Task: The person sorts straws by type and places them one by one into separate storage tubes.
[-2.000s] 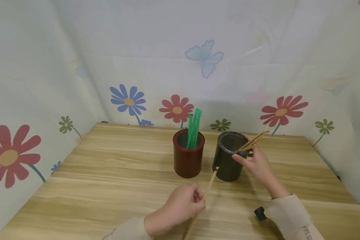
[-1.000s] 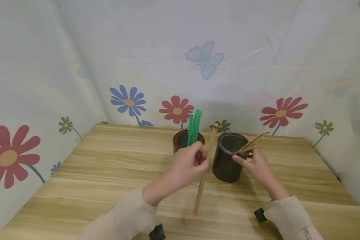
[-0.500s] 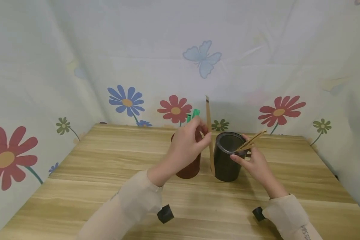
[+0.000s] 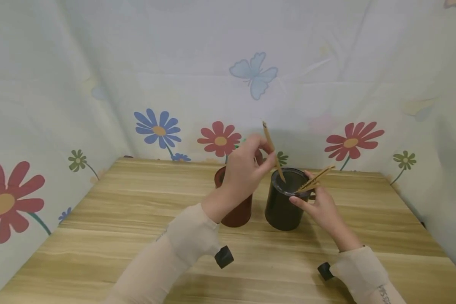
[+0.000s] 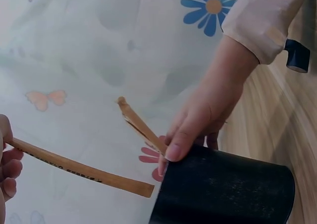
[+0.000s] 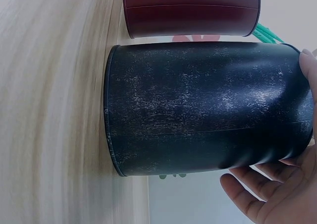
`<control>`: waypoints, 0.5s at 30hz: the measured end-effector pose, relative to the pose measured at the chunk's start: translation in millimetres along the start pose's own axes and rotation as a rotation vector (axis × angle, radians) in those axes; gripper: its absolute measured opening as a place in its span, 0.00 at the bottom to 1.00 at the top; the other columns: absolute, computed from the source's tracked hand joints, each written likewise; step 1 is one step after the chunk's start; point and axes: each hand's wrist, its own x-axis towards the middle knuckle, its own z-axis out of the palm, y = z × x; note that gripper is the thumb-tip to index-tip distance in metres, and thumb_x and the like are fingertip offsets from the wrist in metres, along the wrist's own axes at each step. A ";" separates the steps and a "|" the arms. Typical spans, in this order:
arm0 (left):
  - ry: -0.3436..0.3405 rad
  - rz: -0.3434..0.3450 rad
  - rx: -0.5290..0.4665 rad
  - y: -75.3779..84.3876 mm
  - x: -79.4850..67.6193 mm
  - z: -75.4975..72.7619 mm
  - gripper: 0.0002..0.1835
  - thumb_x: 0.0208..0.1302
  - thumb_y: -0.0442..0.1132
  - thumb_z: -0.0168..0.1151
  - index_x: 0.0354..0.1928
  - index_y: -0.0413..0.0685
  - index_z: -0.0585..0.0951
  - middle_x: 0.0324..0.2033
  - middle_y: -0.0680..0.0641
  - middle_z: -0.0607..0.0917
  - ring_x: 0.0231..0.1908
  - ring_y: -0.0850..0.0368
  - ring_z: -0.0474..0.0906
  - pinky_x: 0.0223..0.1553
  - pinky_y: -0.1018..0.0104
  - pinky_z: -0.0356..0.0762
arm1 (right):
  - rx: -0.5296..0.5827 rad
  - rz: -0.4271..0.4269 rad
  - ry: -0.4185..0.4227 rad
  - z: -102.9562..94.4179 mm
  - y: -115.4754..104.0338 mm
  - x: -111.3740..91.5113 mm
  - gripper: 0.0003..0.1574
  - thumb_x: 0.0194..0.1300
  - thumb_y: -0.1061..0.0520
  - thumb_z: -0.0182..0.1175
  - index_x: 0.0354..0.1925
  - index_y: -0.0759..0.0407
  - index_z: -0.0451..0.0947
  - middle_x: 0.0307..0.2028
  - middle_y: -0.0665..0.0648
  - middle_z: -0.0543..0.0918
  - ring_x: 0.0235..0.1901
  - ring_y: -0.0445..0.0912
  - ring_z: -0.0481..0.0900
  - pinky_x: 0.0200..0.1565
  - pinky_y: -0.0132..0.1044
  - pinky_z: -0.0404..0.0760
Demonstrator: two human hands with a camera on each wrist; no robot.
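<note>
My left hand (image 4: 247, 169) pinches a brown paper-wrapped straw (image 4: 269, 137) near its middle, tilted, its lower end over the mouth of a black cylindrical cup (image 4: 283, 211). In the left wrist view, dark print runs along this straw (image 5: 79, 167), and its free end is right by the cup's rim. My right hand (image 4: 323, 209) grips the cup at the upper right, thumb on the rim and fingers on the far side. More brown paper-wrapped straws (image 4: 313, 179) lean out over the rim beside that thumb.
A dark red cup (image 4: 241, 213) stands just left of the black one, partly behind my left hand. Green wrapped straws (image 6: 267, 34) stick out of it. Both cups stand on a wood-grain table (image 4: 137, 236) with a flowered cloth (image 4: 175, 63) behind.
My left hand has risen and moved forward and right, bringing the straw from low over the table, up past the red cup, to the black cup's mouth. My right hand keeps its hold.
</note>
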 end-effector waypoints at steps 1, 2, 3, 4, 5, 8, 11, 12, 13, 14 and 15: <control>-0.002 0.007 0.002 -1.6 0.0 3.5 0.03 0.61 0.34 0.61 0.34 0.42 0.77 0.29 0.46 0.82 0.20 0.59 0.72 0.23 0.76 0.68 | 0.003 -0.001 0.000 0.0 0.3 -0.1 0.52 0.61 0.52 0.66 0.73 0.62 0.50 0.61 0.72 0.71 0.52 0.63 0.77 0.49 0.56 0.77; -0.003 0.015 0.009 -3.2 -0.3 6.9 0.03 0.61 0.34 0.61 0.34 0.42 0.77 0.29 0.46 0.83 0.20 0.59 0.73 0.24 0.76 0.68 | 0.002 -0.003 0.000 0.1 0.4 -0.2 0.52 0.61 0.52 0.66 0.73 0.62 0.50 0.60 0.72 0.72 0.52 0.63 0.77 0.49 0.56 0.77; -0.005 0.023 0.016 -4.9 -0.6 10.2 0.03 0.61 0.34 0.61 0.34 0.42 0.77 0.29 0.46 0.83 0.20 0.59 0.73 0.24 0.76 0.69 | 0.002 -0.003 0.000 0.3 0.8 -0.2 0.52 0.61 0.52 0.66 0.73 0.62 0.50 0.60 0.72 0.72 0.52 0.62 0.77 0.49 0.56 0.78; -0.007 0.031 0.021 -6.5 -0.8 13.2 0.03 0.61 0.34 0.61 0.34 0.42 0.77 0.29 0.46 0.83 0.21 0.59 0.74 0.24 0.76 0.69 | 0.002 -0.002 -0.002 0.5 1.1 -0.2 0.52 0.61 0.51 0.66 0.73 0.62 0.50 0.60 0.72 0.72 0.51 0.62 0.77 0.49 0.57 0.78; -0.009 0.037 0.028 -8.2 -1.2 16.0 0.03 0.61 0.34 0.61 0.34 0.42 0.77 0.29 0.47 0.83 0.21 0.58 0.74 0.24 0.76 0.69 | 0.003 -0.002 -0.004 0.5 1.2 -0.1 0.52 0.61 0.51 0.66 0.73 0.62 0.50 0.60 0.72 0.72 0.51 0.62 0.77 0.48 0.57 0.78; -0.017 0.042 0.046 -12.3 -1.6 22.8 0.03 0.61 0.34 0.61 0.34 0.42 0.77 0.29 0.47 0.83 0.21 0.58 0.75 0.25 0.76 0.70 | -0.002 -0.003 -0.006 0.9 1.7 0.2 0.52 0.62 0.51 0.65 0.73 0.62 0.50 0.60 0.72 0.72 0.51 0.62 0.77 0.48 0.57 0.78; -0.042 0.029 0.070 -15.9 -2.5 29.0 0.04 0.61 0.35 0.61 0.35 0.43 0.77 0.29 0.47 0.84 0.22 0.58 0.76 0.25 0.77 0.70 | -0.004 -0.006 -0.005 0.6 2.2 0.6 0.52 0.62 0.51 0.65 0.73 0.62 0.50 0.59 0.72 0.72 0.51 0.61 0.77 0.49 0.57 0.78; -0.054 0.021 0.075 -16.9 -2.9 31.2 0.04 0.61 0.35 0.61 0.35 0.43 0.77 0.29 0.47 0.84 0.22 0.58 0.76 0.24 0.77 0.70 | -0.005 -0.006 -0.004 0.4 2.3 0.6 0.51 0.62 0.51 0.65 0.73 0.62 0.50 0.59 0.71 0.73 0.51 0.61 0.77 0.49 0.57 0.77; -0.069 0.013 0.079 -17.7 -3.6 33.4 0.04 0.61 0.35 0.62 0.35 0.43 0.77 0.29 0.47 0.84 0.22 0.58 0.76 0.24 0.77 0.70 | -0.005 -0.006 -0.003 0.1 2.3 0.5 0.51 0.62 0.51 0.65 0.73 0.62 0.50 0.59 0.71 0.73 0.51 0.61 0.77 0.50 0.57 0.77; -0.084 0.006 0.084 -18.4 -4.4 35.7 0.04 0.61 0.35 0.62 0.36 0.43 0.77 0.29 0.46 0.84 0.23 0.58 0.76 0.24 0.77 0.70 | -0.006 -0.005 -0.003 -0.1 2.5 0.5 0.51 0.62 0.51 0.65 0.73 0.62 0.50 0.59 0.71 0.73 0.51 0.61 0.77 0.50 0.57 0.77; -0.099 -0.001 0.091 -19.0 -5.5 38.3 0.05 0.61 0.35 0.62 0.35 0.43 0.77 0.29 0.46 0.84 0.23 0.58 0.77 0.24 0.77 0.70 | -0.004 -0.004 -0.003 -0.3 2.6 0.4 0.51 0.62 0.51 0.65 0.73 0.62 0.50 0.59 0.71 0.73 0.51 0.61 0.77 0.50 0.57 0.77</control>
